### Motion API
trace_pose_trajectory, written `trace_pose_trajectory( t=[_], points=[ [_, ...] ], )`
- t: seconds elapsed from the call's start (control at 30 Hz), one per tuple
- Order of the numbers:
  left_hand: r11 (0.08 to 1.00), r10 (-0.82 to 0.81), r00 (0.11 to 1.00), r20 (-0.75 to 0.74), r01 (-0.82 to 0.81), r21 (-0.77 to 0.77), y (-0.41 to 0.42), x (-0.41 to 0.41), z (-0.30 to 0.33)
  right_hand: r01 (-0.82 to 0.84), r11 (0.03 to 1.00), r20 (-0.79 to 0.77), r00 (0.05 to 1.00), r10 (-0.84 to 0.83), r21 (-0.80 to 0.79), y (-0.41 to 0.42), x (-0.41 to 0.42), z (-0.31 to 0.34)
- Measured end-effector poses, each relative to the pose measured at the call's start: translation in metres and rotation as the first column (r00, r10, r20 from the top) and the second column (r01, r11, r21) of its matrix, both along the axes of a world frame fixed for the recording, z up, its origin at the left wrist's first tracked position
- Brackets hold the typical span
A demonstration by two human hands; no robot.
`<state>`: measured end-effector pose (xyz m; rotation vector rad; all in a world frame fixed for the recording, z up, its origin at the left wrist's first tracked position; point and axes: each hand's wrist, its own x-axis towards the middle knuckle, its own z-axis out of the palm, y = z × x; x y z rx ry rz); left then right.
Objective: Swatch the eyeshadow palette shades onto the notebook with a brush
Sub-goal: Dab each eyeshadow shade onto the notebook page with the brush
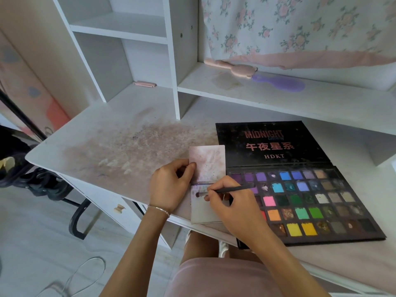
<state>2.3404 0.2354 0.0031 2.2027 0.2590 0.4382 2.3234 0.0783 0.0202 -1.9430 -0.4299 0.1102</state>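
Note:
A small open notebook lies on the white desk, its upper page smudged pink and grey. My left hand pinches that page's left edge with thumb and fingers. My right hand grips a thin black brush like a pen, its head touching the lower page at the left. To the right lies the big black eyeshadow palette, open, with several rows of coloured pans and a lid printed "MIDNIGHT". My right hand covers the palette's left pans and part of the lower page.
The desk top is stained with powder left of the notebook. A shelf behind holds a pink brush and a purple comb. A dark chair frame and a cable lie on the floor at left.

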Motion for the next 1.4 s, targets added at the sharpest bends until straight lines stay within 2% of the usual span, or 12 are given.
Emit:
trace_pose_trajectory(
  t=[1.4],
  points=[
    [1.000, 0.013, 1.000, 0.004, -0.013, 0.002, -0.0006, 0.0004, -0.0001, -0.026, 0.996, -0.016, 1.000, 0.025, -0.084, 0.0014, 0.0013, -0.0002]
  ],
)
